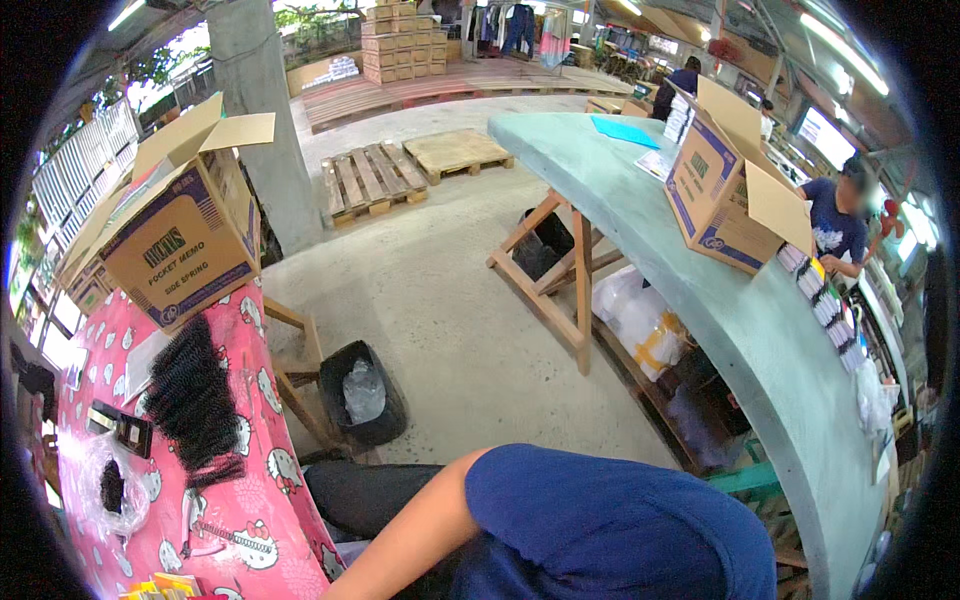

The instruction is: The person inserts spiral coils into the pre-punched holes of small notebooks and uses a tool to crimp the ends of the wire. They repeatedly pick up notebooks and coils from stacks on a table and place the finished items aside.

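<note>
A bare forearm (pixel 415 530) of mine, below a dark blue sleeve (pixel 620 520), runs down toward the lower left and leaves the picture before the hand shows. Neither of my hands is in view. The arm passes beside a table with a pink patterned cover (pixel 265 400). On that cover lies a thick pile of black spiral binding coils (pixel 192 400). Nearer are pliers with pink handles (pixel 190 525) and a loose coil (pixel 240 540). Yellow-edged pads (pixel 160 587) show at the bottom edge.
A cardboard box (pixel 180 250) stands open on the pink table, near clear plastic wrap (pixel 135 505). Below is a black bin (pixel 362 395) with plastic inside. A grey-green table (pixel 740 320) at right bears another carton (pixel 715 200); a person (pixel 838 220) is behind it. Pallets (pixel 370 180) lie beyond.
</note>
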A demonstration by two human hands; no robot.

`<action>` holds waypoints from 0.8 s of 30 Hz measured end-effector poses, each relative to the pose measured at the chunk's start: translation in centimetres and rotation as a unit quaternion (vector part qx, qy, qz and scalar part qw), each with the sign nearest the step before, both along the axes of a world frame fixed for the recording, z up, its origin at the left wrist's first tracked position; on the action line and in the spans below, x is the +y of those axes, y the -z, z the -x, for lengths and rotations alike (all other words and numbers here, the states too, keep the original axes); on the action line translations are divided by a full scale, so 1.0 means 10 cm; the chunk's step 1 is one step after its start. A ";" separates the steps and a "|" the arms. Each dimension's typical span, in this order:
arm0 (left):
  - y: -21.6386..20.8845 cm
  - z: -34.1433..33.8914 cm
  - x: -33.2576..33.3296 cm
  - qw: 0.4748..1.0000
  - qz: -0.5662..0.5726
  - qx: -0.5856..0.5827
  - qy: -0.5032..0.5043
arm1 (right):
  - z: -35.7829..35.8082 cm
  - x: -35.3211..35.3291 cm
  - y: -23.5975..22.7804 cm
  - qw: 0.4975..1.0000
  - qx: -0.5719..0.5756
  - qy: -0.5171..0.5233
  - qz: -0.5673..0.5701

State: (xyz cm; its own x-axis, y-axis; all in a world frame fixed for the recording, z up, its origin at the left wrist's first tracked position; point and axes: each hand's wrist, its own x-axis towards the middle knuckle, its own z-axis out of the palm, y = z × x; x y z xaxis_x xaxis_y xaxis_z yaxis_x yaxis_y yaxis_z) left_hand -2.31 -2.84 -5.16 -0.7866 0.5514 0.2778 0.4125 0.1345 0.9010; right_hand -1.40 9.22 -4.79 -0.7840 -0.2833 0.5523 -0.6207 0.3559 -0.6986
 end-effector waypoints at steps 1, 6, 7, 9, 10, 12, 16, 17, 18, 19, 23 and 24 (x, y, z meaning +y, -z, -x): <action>-0.01 0.02 -0.02 1.000 0.002 0.003 -0.006 | 0.01 0.00 -0.06 0.996 -0.003 0.047 -0.070; -0.02 0.03 -0.15 0.999 0.015 0.006 -0.047 | 0.09 -0.08 -0.22 0.988 0.103 0.030 -0.106; -0.02 0.05 -0.20 0.998 0.017 0.006 -0.057 | 0.11 -0.17 -0.21 0.994 0.058 0.008 -0.091; -0.03 0.07 -0.26 0.997 0.019 0.010 -0.068 | -0.23 -0.02 -0.73 0.978 -0.173 0.015 -0.113; -0.03 0.06 -0.27 0.997 0.020 0.012 -0.072 | -0.20 -0.04 -0.69 0.992 -0.082 0.009 -0.092; -0.03 0.04 -0.30 0.996 0.026 0.006 -0.080 | 0.09 -0.26 -0.30 0.991 0.102 -0.033 -0.077; -0.05 0.09 -0.41 0.994 0.016 0.004 -0.109 | 0.22 0.09 -0.15 0.964 0.262 -0.038 -0.003; -0.05 0.06 -0.42 0.994 0.013 0.003 -0.107 | 0.23 0.16 -0.15 0.964 0.264 -0.037 -0.010; -0.05 0.05 -0.42 0.994 0.011 0.000 -0.109 | 0.28 0.28 -0.11 0.974 0.191 0.058 -0.108; -0.04 0.05 -0.45 0.994 0.011 -0.001 -0.113 | 0.34 0.41 -0.03 0.960 0.114 0.153 -0.203; -0.04 0.08 -0.57 0.991 0.016 0.003 -0.135 | 0.62 0.29 0.19 0.950 0.056 0.159 -0.262; -0.02 0.14 -0.65 0.988 0.016 0.000 -0.154 | 0.30 0.14 -0.37 0.966 0.046 0.137 -0.215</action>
State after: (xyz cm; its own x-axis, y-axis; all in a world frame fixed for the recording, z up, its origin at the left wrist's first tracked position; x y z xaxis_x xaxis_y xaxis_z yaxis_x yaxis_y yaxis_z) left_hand -3.73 -9.38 -5.00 -0.9182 0.2946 0.2648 0.3484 0.2824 0.8938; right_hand -4.36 10.67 -1.12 -0.8151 -0.2910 0.5010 -0.5145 0.7611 -0.3950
